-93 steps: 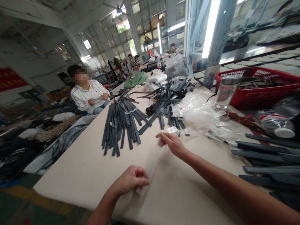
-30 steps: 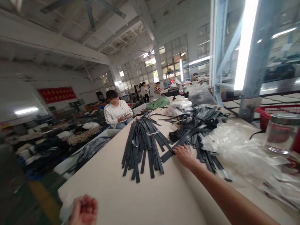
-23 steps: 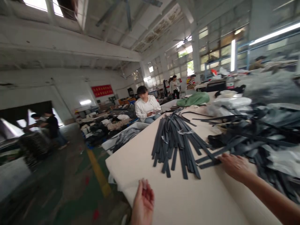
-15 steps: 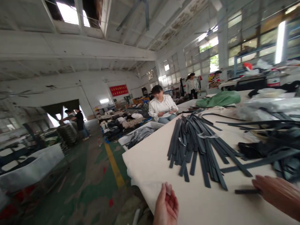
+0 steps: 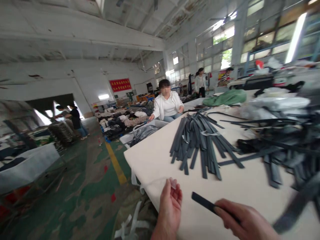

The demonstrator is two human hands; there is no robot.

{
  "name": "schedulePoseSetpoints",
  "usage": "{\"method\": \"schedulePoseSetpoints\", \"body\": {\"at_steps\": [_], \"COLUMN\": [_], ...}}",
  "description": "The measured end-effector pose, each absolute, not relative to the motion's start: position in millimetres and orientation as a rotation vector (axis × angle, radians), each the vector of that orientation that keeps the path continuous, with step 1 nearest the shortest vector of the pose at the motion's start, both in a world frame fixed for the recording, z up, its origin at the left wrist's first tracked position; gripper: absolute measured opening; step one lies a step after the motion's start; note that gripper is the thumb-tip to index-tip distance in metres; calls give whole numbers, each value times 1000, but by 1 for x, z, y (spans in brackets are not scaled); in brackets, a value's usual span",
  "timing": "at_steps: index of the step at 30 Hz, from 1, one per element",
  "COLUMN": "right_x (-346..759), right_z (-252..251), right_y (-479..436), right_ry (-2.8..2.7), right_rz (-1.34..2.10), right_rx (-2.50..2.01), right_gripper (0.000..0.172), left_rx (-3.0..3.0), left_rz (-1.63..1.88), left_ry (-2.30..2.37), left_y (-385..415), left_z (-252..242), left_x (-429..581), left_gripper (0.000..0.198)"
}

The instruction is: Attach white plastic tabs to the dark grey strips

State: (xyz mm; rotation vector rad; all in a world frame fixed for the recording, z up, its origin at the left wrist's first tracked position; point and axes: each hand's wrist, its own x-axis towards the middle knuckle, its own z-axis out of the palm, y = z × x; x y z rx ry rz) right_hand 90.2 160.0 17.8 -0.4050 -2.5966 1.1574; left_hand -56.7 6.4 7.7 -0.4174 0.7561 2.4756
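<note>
My right hand (image 5: pixel 240 216) is closed on a dark grey fabric strip (image 5: pixel 203 201), whose flat end sticks out to the left above the table. A wide blurred strip (image 5: pixel 296 203) runs behind that wrist; whether it is the same piece I cannot tell. Palm up near the table edge, my left hand (image 5: pixel 171 203) has its fingers curled, with a small pale, see-through bit at the thumb and fingertips, too small to name. Beyond both hands, a fanned bundle of dark grey strips (image 5: pixel 197 140) lies on the white table (image 5: pixel 155 160).
More dark strips (image 5: pixel 282 143) are heaped at the right, near clear plastic bags (image 5: pixel 275 103) and green cloth (image 5: pixel 225 98). Across the table sits a person in white (image 5: pixel 167 103) beside a white bin (image 5: pixel 160 124). White scraps (image 5: pixel 132 218) lie on cloth below the table edge.
My right hand has moved left and nearer with the strip, whose end now points towards my left hand. My left hand keeps its curled pose. The camera view has shifted.
</note>
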Motion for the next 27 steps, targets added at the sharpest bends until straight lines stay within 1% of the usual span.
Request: {"method": "schedulePoseSetpoints", "body": {"at_steps": [2, 5, 9, 15, 21, 27], "right_x": [94, 98, 101, 98, 104, 98], "right_z": [42, 56, 55, 51, 60, 53], "right_y": [145, 138, 137, 135, 132, 122], "right_ry": [-2616, -2586, -2565, -2646, -2724, -2724], "right_rz": [1111, 1051, 1035, 894, 854, 840], "right_rx": [-400, -425, -439, -467, -438, -493], "right_gripper": [36, 33, 30, 26, 28, 28], "left_rx": [-404, -393, -376, -341, -369, -324], "left_rz": [2459, 2418, 2372, 2320, 2336, 2278], "left_ry": [774, 813, 840, 858, 886, 889], "left_y": [7, 7, 9, 13, 15, 12], "left_z": [11, 17, 20, 17, 13, -2], "left_x": [-52, -43, -28, -13, -14, 5], "left_gripper": [13, 12, 11, 11, 8, 9]}}
